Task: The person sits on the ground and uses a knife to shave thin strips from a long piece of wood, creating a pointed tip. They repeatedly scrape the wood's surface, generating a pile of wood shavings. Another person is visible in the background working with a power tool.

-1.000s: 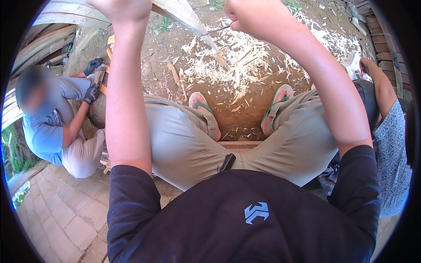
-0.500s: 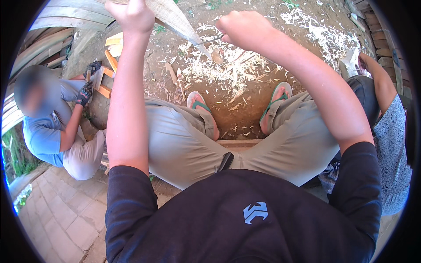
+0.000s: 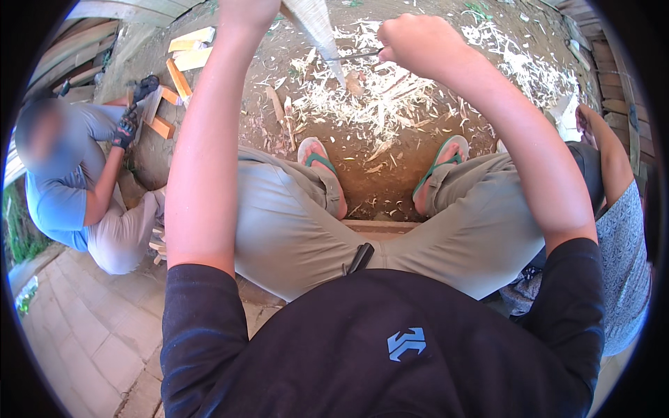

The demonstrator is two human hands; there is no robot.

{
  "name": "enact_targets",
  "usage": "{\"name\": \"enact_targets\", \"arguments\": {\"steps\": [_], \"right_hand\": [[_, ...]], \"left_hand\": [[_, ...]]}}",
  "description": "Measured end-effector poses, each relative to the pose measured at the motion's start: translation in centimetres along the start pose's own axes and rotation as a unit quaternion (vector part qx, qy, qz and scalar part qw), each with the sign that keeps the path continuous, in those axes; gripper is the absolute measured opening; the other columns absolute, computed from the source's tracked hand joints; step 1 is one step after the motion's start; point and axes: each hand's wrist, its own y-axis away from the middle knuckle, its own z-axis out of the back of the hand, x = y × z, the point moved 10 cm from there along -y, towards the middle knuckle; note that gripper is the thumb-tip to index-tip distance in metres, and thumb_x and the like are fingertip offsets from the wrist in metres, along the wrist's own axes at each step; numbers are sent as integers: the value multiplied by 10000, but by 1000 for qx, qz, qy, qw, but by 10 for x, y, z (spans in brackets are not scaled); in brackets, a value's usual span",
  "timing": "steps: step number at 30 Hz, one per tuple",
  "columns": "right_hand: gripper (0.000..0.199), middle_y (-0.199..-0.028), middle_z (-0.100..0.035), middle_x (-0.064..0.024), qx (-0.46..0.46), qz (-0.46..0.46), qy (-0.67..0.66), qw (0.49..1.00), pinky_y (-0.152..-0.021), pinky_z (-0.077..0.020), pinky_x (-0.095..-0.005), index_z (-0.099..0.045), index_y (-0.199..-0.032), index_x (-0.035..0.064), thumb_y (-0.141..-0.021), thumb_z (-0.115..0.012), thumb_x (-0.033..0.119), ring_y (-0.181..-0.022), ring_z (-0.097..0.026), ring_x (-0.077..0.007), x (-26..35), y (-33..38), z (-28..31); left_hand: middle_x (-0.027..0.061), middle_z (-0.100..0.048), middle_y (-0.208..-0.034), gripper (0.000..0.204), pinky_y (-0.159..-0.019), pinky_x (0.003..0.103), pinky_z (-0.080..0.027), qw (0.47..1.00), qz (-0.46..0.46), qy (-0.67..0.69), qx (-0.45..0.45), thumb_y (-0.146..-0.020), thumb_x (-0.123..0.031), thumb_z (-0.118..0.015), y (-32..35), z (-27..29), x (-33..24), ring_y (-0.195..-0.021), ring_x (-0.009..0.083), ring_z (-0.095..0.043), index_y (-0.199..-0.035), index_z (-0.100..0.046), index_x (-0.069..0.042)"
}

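At the top edge my left hand point(image 3: 249, 12) is closed on a pale, tapering piece of wood point(image 3: 311, 26); its fingertips are cut off by the picture's edge. The narrow end of the wood points down toward the ground in front of me. To its right, my right hand point(image 3: 421, 43) makes a fist around a tool like a knife, whose handle is hidden in the palm. Its thin dark blade point(image 3: 357, 55) reaches left and meets the wood near the narrow tip.
Curly wood shavings point(image 3: 380, 111) cover the soil beyond my sandalled feet point(image 3: 317, 155). On the left a gloved person point(image 3: 66, 174) sits by several orange-edged wood blocks point(image 3: 179, 78). Another person's arm point(image 3: 613, 157) is close on my right. Stacked boards point(image 3: 66, 59) stand at far left.
Both my hands have shifted right, and the wood's tip with them; the left hand is also further up, more cut off by the top edge. The person on the left has shifted slightly.
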Motion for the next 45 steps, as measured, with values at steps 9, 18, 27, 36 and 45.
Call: {"name": "enact_targets", "arguments": {"steps": [9,18,27,36,45], "right_hand": [[289,-954,-755,-176,-29,-7,12,999,-837,-589,-470,-747,-1049,77,-979,-656,343,-937,-738,-355,4,-13,-14],[186,-901,-756,-200,-45,-9,55,997,-760,-612,-464,-760,-854,40,-867,-631,175,-882,-759,-344,14,-26,-2],[205,-937,-768,-195,-4,0,49,999,-761,-616,-458,-775,-907,52,-873,-602,157,-900,-766,-333,19,-34,2],[214,-992,-768,-190,-5,-21,19,1000,-798,-611,-460,-769,-955,52,-874,-597,150,-934,-762,-331,9,-19,5],[206,-981,-777,-157,-23,9,39,999,-788,-611,-442,-785,-963,77,-869,-623,164,-934,-765,-313,10,-17,-2]], "left_hand": [[103,-671,-785,282,-602,323,-553,996,-6,17,-85,-966,-257,-641,-10,44,21,-649,202,-679,-975,-676,23],[96,-636,-732,268,-557,328,-540,992,-16,12,-128,-957,-261,-656,-3,62,10,-596,209,-659,-970,-668,6],[85,-629,-766,255,-536,316,-521,979,-77,-47,-182,-956,-218,-652,10,58,-20,-629,182,-647,-1011,-672,30],[92,-643,-736,241,-532,324,-519,992,-59,-19,-108,-968,-208,-633,16,24,-22,-582,192,-644,-945,-682,27],[107,-623,-713,253,-545,346,-547,992,-49,-36,-110,-956,-222,-627,12,32,-20,-564,225,-651,-956,-660,29]]}}
